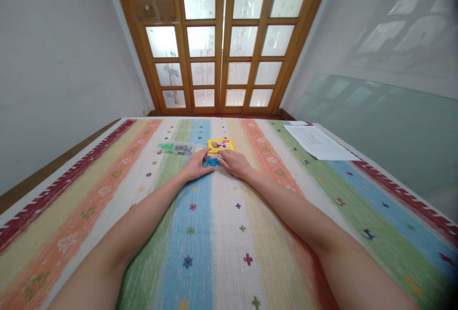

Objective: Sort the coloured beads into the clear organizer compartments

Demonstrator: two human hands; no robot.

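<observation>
Both my arms reach forward across a striped, colourful cloth (222, 233). My left hand (196, 165) and my right hand (234, 162) meet over a small blue thing (212, 161) that lies on the cloth; the fingers of both curl onto it. Just beyond the hands lies a yellow box (221, 144) with print on its lid. To the left of the box lies a clear bag (176, 148) of green and dark small pieces. What exactly the blue thing is I cannot make out.
A white printed sheet of paper (319, 142) lies at the far right of the cloth. Beyond the far edge stands a wooden door (222, 38) with frosted glass panes. White walls flank both sides.
</observation>
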